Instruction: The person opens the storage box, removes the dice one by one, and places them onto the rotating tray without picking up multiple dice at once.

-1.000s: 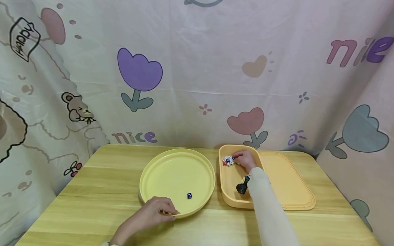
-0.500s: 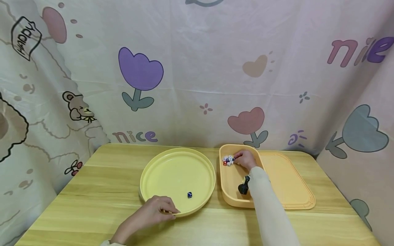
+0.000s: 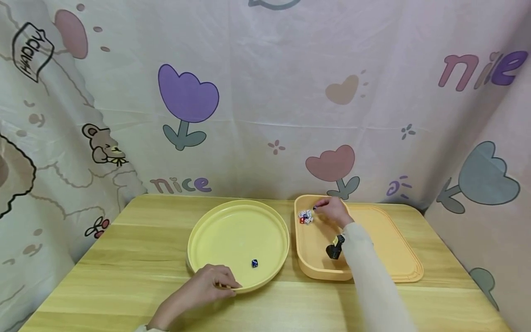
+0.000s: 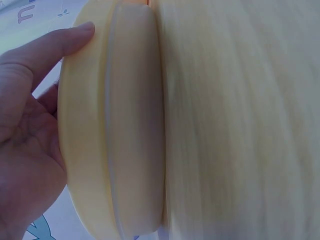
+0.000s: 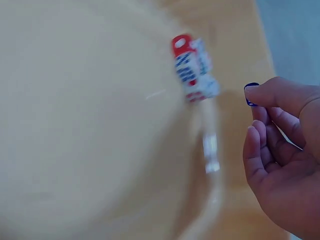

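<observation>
My left hand (image 3: 212,280) grips the near rim of a round yellow tray (image 3: 228,235). In the left wrist view its thumb (image 4: 80,34) lies on the tray's edge. A single blue die (image 3: 255,263) with white pips sits in the tray. Over the far end of the orange bin (image 3: 325,273), my right hand (image 3: 335,211) pinches another blue die (image 5: 251,95) between thumb and fingertip. Just left of those fingertips lies a small heap of dice (image 3: 305,217), mostly white, with a red one and a blue one among them.
An orange lid (image 3: 386,244) lies flat on the wooden table (image 3: 124,258) to the right of the bin. A black wrist device (image 3: 335,247) shows at the right sleeve (image 3: 367,267). A printed curtain (image 3: 257,92) hangs behind the table.
My right hand has risen slightly away from the heap of dice, with the blue die now visible in its fingertips. My left hand stays at the tray's rim.
</observation>
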Tool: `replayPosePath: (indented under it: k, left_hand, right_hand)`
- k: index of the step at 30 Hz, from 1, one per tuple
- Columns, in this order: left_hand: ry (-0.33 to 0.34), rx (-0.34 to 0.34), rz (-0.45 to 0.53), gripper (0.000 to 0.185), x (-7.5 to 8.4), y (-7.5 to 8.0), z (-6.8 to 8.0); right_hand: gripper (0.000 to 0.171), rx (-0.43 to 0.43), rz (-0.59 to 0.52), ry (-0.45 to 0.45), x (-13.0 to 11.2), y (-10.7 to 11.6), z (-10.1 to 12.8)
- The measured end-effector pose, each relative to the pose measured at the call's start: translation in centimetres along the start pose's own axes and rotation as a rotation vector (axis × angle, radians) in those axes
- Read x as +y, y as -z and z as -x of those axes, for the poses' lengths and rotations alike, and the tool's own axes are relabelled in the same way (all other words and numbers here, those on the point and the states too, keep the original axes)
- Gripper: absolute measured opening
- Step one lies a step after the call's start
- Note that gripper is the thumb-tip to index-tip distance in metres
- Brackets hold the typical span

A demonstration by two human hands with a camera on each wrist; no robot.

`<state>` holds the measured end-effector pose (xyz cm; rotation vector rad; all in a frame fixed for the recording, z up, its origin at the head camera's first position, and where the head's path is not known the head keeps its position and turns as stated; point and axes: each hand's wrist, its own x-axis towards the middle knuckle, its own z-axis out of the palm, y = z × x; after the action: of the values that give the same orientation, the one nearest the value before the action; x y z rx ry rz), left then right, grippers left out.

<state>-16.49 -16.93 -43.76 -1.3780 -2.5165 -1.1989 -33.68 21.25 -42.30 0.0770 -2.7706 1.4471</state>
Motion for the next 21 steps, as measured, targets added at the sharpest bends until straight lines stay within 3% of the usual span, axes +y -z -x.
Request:
replayPosePath:
  k: [4, 16, 21]
  left_hand:
    - [-0.004, 0.007, 0.007, 0.010, 0.0, 0.0, -0.1]
    - [0.004, 0.010, 0.019, 0.010, -0.1, -0.1, 0.0]
    - [-0.007, 0.013, 0.024, 0.010, -0.3, -0.1, 0.0]
  right_hand:
    - [0.017, -0.020, -0.066, 0.035, -1.4, 0.7, 0.2]
    - [0.017, -0.015, -0.049, 0.028, -3.9, 2.2, 1.2]
    - [0.017, -0.029, -0.059, 0.082, -5.4, 2.2, 2.6]
